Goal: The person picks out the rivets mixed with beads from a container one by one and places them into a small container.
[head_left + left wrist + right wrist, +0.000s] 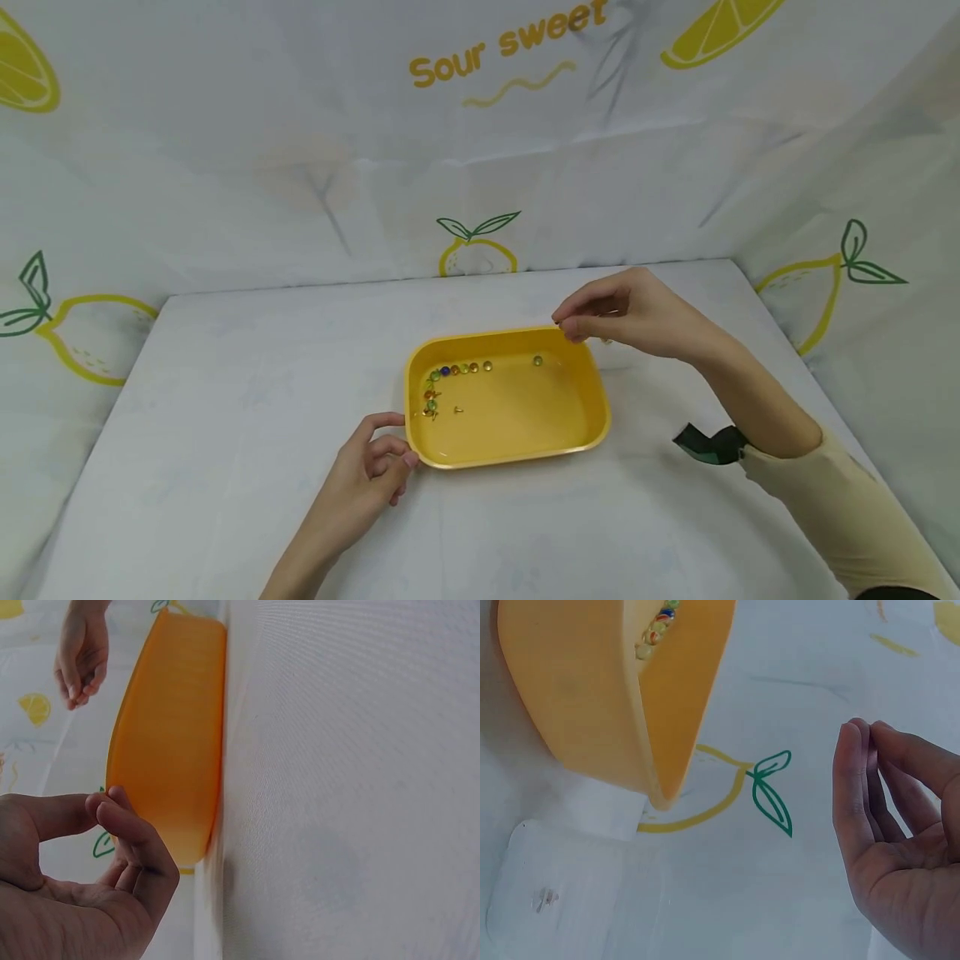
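Observation:
A yellow tray [510, 417] lies on the white-covered table. My left hand [367, 471] grips its near left corner, thumb and fingers at the rim. Glass marbles [465, 368] line the tray's far left side and left end, with small brass tacks among them. One tack [458, 409] stands apart on the tray floor, and a single marble [537, 361] sits toward the far right. Above the far right corner, my right hand [626, 312] pinches a small dark bit between thumb and fingertips; its kind is mostly hidden by the fingers.
Beside the tray's right end is a clear plastic box [577, 892] with a few tiny metallic pieces in it, partly under my right hand. A dark strap end [712, 444] hangs from the right sleeve. A lemon-print cloth wall [337, 192] rises behind the table.

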The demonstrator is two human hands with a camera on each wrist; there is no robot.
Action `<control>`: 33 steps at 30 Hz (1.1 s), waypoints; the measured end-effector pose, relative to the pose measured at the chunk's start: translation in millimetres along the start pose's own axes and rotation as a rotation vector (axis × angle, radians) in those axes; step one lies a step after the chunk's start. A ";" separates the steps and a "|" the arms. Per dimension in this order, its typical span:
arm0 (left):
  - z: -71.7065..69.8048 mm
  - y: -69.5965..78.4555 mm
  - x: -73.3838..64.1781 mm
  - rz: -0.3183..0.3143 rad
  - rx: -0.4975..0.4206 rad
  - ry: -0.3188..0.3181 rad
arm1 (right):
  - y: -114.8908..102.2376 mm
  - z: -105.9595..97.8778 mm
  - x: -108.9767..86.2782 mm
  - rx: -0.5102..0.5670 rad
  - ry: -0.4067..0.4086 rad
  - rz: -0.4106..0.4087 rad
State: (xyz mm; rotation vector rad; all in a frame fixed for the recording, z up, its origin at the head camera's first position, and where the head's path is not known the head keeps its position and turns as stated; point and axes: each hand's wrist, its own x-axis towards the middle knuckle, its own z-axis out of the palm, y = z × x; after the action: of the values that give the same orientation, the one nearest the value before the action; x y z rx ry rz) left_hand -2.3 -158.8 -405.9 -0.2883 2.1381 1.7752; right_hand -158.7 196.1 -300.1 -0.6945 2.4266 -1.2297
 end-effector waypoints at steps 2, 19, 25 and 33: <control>0.6 0.0 0.1 -0.004 0.002 0.001 | 3.1 -3.5 -5.4 0.005 0.025 0.008; 0.7 -0.5 0.8 0.006 0.005 0.000 | 23.2 -15.7 -22.4 0.058 0.148 0.036; 0.1 -0.3 0.7 0.005 0.001 0.000 | 29.9 -22.0 -22.4 0.041 0.198 0.076; 0.5 0.3 0.3 0.002 0.001 0.003 | 37.4 -28.6 -26.2 0.016 0.247 0.105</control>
State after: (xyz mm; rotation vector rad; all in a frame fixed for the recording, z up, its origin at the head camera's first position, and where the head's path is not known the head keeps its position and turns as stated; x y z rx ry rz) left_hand -2.6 -158.2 -405.8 -0.2889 2.1419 1.7750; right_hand -161.4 248.5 -312.5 -0.4260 2.6086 -1.3610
